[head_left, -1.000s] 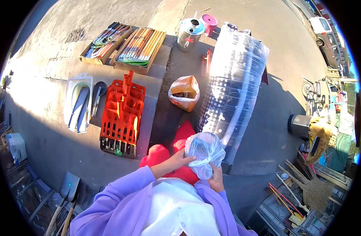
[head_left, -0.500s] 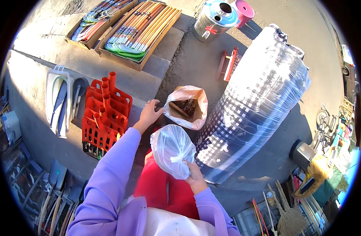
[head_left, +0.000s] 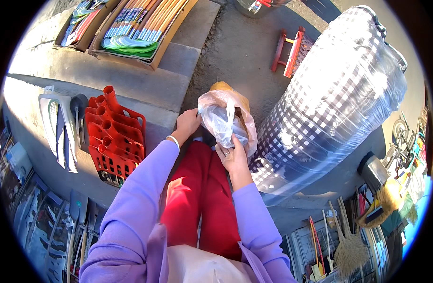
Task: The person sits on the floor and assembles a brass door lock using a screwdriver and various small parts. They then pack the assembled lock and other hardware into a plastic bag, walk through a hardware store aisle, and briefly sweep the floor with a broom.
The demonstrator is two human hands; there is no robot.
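A pale pinkish sack (head_left: 215, 96) with a yellowish outer side stands in front of my legs, its mouth upward. My left hand (head_left: 188, 123), a light band at its wrist, pinches the sack's left rim. Inside the mouth sits a tied clear plastic bag (head_left: 219, 121), its twisted top pointing up and away from me. My right hand (head_left: 234, 158), with a ring on one finger, holds the near edge of that plastic bag beside the sack's near rim. The bag's contents cannot be made out, and it covers most of the sack's inside.
A large plastic-wrapped checked roll (head_left: 325, 99) stands close on the right. Red plastic shovel heads (head_left: 115, 137) are stacked at left, beside a white tray (head_left: 58, 127). Boxes of wooden handles (head_left: 131, 28) lie on the far-left step. A small red metal stand (head_left: 292, 52) is farther off.
My right hand has moved the clear plastic bag forward from above my lap into the sack's mouth. My left hand has closed on the sack's rim. The view has shifted too.
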